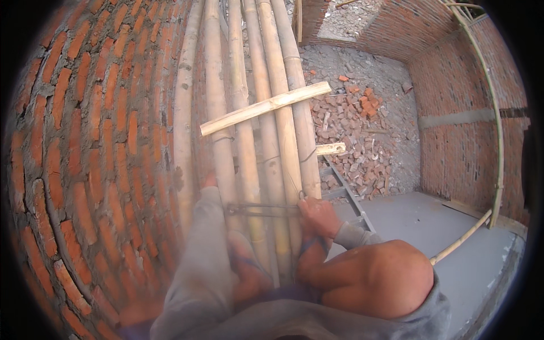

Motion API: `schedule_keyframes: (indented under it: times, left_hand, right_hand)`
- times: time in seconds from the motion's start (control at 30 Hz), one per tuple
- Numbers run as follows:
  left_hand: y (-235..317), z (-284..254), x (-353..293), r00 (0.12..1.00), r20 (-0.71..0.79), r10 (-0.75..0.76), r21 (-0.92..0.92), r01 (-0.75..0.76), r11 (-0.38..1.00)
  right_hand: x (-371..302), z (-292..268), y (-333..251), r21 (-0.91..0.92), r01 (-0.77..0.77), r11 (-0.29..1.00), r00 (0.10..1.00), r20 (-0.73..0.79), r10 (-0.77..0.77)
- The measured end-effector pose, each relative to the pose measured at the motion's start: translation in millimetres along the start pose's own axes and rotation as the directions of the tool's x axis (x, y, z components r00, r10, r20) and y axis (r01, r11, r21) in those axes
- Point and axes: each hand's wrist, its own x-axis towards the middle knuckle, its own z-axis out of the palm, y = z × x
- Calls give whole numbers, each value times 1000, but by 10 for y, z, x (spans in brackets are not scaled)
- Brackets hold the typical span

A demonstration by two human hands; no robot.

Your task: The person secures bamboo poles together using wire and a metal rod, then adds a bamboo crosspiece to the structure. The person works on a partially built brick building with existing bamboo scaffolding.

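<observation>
Several bamboo poles (275, 105) lie side by side under my feet, running away from me. My right hand (318, 216) is closed at the right-hand poles. From its fingers a dark doubled wire (260, 210), blurred, stretches left across the poles. A thin wire loop stands up just above these fingers. My left hand (209, 181), smeared by motion, is over the left poles; its fingers cannot be made out. A split bamboo strip (266, 108) lies crosswise on the poles farther ahead. Thin ties wrap some poles below it.
A brick wall (93, 147) rises close on my left. Down to the right are a grey slab (396, 226), a metal ladder (352, 198) and a heap of broken bricks (354, 136). A short bamboo end (331, 148) juts from the poles. A bent bamboo pole (496, 124) stands far right.
</observation>
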Motion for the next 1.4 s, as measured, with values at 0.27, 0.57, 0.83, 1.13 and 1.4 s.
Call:
schedule_keyframes:
  times: [0.27, 0.57, 0.83, 1.13, 1.4]
  left_hand:
    - [-51, 0, 16, 999, 38, 12, -1, -12, 1000]
    - [-163, -79, 144, 998, 54, 21, -19, -20, 1000]
    - [-97, -55, 184, 999, 39, 37, 20, -38, 999]
    - [66, -8, 210, 998, 28, 62, 76, -64, 995]
    - [149, 28, 292, 996, 31, 87, 114, -90, 989]
  right_hand:
    - [220, -202, 298, -60, 306, 950, 952, 16, -305]
    - [955, -579, 633, -117, 586, 802, 797, 261, -545]
    - [1196, -573, 651, 32, 577, 816, 747, 383, -544]
    - [1044, -653, 593, 34, 537, 843, 792, 324, -517]
    - [698, -466, 669, 96, 444, 891, 810, 383, -445]
